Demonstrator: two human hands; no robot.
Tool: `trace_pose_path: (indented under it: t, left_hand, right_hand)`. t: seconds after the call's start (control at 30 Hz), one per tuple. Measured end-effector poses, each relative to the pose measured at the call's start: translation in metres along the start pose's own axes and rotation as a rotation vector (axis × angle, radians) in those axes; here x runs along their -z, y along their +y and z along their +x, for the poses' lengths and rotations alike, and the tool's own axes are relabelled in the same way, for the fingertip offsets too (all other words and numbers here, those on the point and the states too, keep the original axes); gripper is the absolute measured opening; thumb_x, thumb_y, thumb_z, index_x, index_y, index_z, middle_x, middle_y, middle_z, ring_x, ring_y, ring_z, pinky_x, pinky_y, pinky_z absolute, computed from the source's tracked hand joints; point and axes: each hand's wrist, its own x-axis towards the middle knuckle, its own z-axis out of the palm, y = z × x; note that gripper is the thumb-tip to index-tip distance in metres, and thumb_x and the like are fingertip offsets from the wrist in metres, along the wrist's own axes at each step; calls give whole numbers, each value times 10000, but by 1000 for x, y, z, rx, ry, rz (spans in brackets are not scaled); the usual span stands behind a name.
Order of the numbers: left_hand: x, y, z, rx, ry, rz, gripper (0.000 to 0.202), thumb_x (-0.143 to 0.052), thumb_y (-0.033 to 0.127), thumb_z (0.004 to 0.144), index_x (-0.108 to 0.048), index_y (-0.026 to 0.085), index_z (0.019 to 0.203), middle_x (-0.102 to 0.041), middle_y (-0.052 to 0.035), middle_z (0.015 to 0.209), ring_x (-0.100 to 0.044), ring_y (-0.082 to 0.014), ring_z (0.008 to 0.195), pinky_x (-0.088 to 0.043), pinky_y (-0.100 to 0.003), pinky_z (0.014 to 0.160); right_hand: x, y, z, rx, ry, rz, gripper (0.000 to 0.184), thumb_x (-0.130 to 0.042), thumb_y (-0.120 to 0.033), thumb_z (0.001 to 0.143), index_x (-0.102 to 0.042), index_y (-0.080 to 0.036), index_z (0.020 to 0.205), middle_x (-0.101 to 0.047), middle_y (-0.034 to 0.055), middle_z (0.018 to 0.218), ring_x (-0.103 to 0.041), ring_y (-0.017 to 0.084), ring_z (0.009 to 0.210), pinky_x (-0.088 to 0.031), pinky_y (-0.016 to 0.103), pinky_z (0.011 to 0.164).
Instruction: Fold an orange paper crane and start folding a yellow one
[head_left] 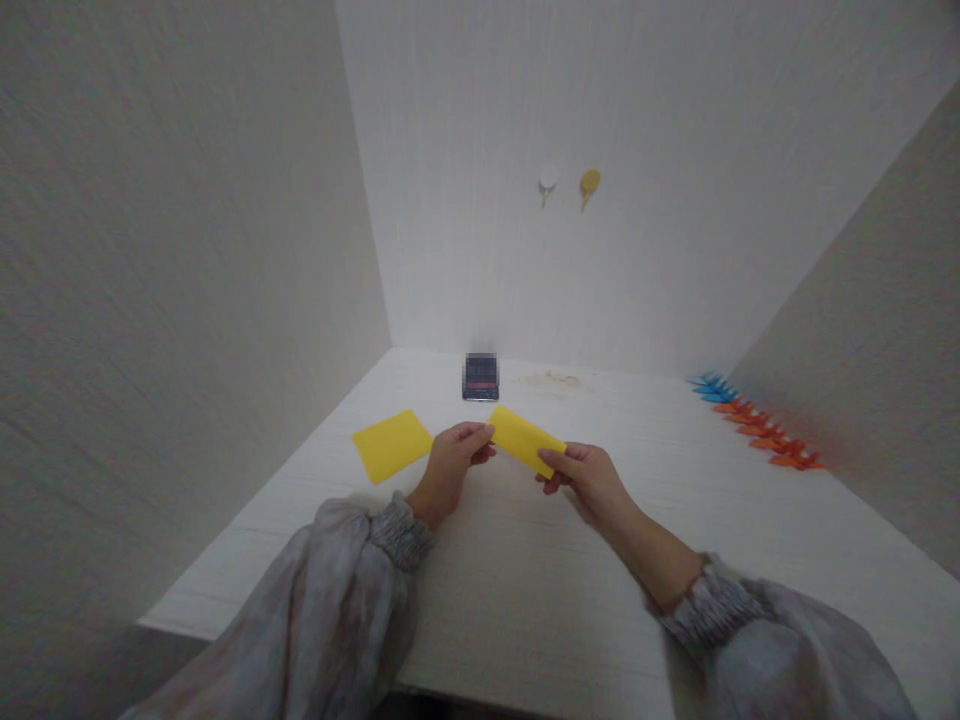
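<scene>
A folded yellow paper [525, 440] is held up a little above the white table [525, 600] between both hands. My left hand [454, 468] pinches its left end with fingers closed. Its right end is pinched by my right hand [589, 478], fingers closed too. A second, flat yellow paper square [391, 444] lies on the table just left of my left hand.
A small dark device [481, 377] lies at the back near the wall. Several blue [711, 387] and orange folded paper figures [769, 435] are lined up along the right wall. Two round hooks [568, 183] are stuck on the back wall. Walls close in on three sides.
</scene>
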Motion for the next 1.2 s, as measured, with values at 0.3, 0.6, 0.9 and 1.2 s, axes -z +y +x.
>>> trace_pose_path:
  t: [0.3, 0.6, 0.9, 1.2]
  left_hand:
    - [1, -1, 0, 5, -4, -14, 267, -662, 353, 587, -612, 123, 714, -586, -9, 625, -523, -70, 551, -407, -190, 552]
    - [-1, 2, -1, 7, -3, -4, 243, -652, 330, 609, -611, 117, 719, -585, -14, 642, -519, -65, 550, -405, -181, 544]
    - [0, 1, 0, 9, -11, -20, 256, -657, 334, 604, -611, 116, 729, -584, -15, 642, -523, -64, 552, -404, -175, 542]
    - [1, 0, 0, 9, -13, -5, 251, -650, 334, 614, -604, 115, 728, -577, -5, 634, -519, -62, 557, -402, -178, 555]
  right_hand:
    - [1, 1, 0, 2, 6, -7, 250, -673, -371, 602, -620, -126, 595, -618, 27, 464, -534, 101, 381, -415, 199, 423]
    - [0, 0, 0, -3, 2, 10, 247, -680, -349, 602, -620, -109, 611, -632, 42, 495, -520, 91, 367, -413, 207, 421]
    - [1, 2, 1, 7, 4, 27, 224, -699, -305, 586, -615, -100, 620, -628, 34, 499, -516, 79, 376, -411, 186, 414]
    - [1, 2, 1, 8, -12, 12, 215, -674, -336, 616, -626, -127, 615, -625, 21, 483, -525, 80, 378, -418, 177, 415]
